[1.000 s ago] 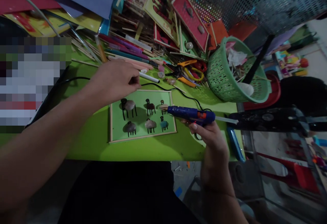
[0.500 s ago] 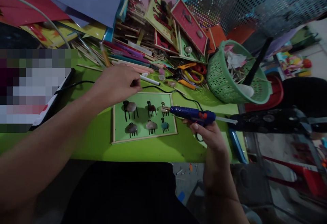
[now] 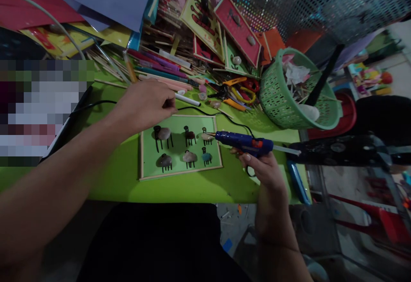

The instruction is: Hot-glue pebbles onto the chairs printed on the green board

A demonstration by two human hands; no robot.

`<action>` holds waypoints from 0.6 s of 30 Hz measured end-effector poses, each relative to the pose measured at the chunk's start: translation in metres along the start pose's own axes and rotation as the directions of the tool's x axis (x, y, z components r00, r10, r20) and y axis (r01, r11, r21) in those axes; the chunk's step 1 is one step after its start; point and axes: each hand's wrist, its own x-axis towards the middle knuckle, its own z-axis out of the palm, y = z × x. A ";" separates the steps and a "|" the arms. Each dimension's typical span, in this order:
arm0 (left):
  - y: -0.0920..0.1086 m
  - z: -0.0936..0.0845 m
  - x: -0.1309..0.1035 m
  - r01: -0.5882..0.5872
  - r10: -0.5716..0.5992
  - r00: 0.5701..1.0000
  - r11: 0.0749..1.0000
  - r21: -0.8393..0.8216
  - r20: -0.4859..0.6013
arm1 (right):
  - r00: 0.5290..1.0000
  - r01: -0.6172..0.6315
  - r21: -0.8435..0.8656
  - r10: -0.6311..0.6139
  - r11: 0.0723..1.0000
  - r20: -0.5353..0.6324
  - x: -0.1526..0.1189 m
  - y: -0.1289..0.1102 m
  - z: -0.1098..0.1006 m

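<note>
A blue glue gun (image 3: 242,142) with a clear glue stick in its rear is in my right hand (image 3: 261,166), its nozzle pointing left over the right part of a green card. The card (image 3: 176,172) has a thin wooden frame and several stones with black drawn legs and heads. My left hand (image 3: 147,102) is closed at the card's upper left edge, beside a white pen (image 3: 188,99). Its fingertips are pressed together; whatever they may hold is hidden.
Behind the card lie scissors (image 3: 239,93), pens and wooden sticks. Framed pictures (image 3: 237,29) lean at the back. A green basket (image 3: 276,93) with scraps stands at right. A black cable crosses the table; a pixelated screen is at left.
The glue gun has shifted slightly right. My left hand remains in nearly the same place, and the view has moved a little.
</note>
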 end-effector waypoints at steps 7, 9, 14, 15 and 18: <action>0.002 -0.003 -0.001 -0.003 0.003 1.000 1.000 -0.019 0.005 | 1.000 0.001 0.024 -0.001 1.000 0.017 -0.001 0.001 -0.001; 0.003 -0.004 -0.001 -0.013 0.013 1.000 1.000 -0.025 0.007 | 1.000 -0.004 0.020 0.004 1.000 0.006 -0.001 0.000 0.000; 0.003 -0.003 -0.002 -0.011 0.011 1.000 1.000 0.003 0.004 | 1.000 0.010 0.017 -0.010 1.000 0.002 -0.001 0.002 0.000; 0.003 -0.003 -0.002 -0.009 0.009 1.000 1.000 0.006 -0.001 | 1.000 0.014 0.021 -0.014 1.000 0.004 -0.001 0.002 0.000; 0.002 -0.003 -0.002 -0.008 0.008 1.000 1.000 0.001 -0.007 | 1.000 0.021 0.028 -0.021 0.999 -0.007 -0.002 0.002 -0.001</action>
